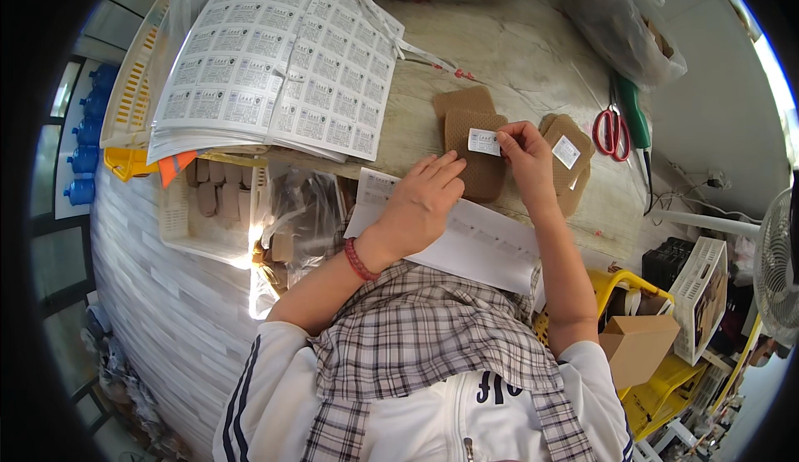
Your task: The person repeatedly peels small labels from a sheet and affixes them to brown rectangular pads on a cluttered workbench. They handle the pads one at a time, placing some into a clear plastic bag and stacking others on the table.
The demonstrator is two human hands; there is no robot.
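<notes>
My right hand (528, 161) pinches a small white printed label (483, 142) by its right end, over the top piece of a pile of brown textured, rounded pads (483, 181). Fingers stretched out, my left hand (419, 206) lies palm down at the pile's left edge and over a white label sheet (478, 250). That sheet hangs across the table edge toward my lap, and part of it is hidden by my left hand. To the right of my right hand, more brown pads (560, 133) are stacked; the top one bears a white label (566, 152).
Thick stacks of printed label sheets (275, 67) cover the table's left side. Red-handled scissors (612, 133) and a green-handled corded tool (632, 111) lie at right, below a plastic bag (628, 33). A white crate (208, 212) stands lower left; a fan (778, 266) stands far right.
</notes>
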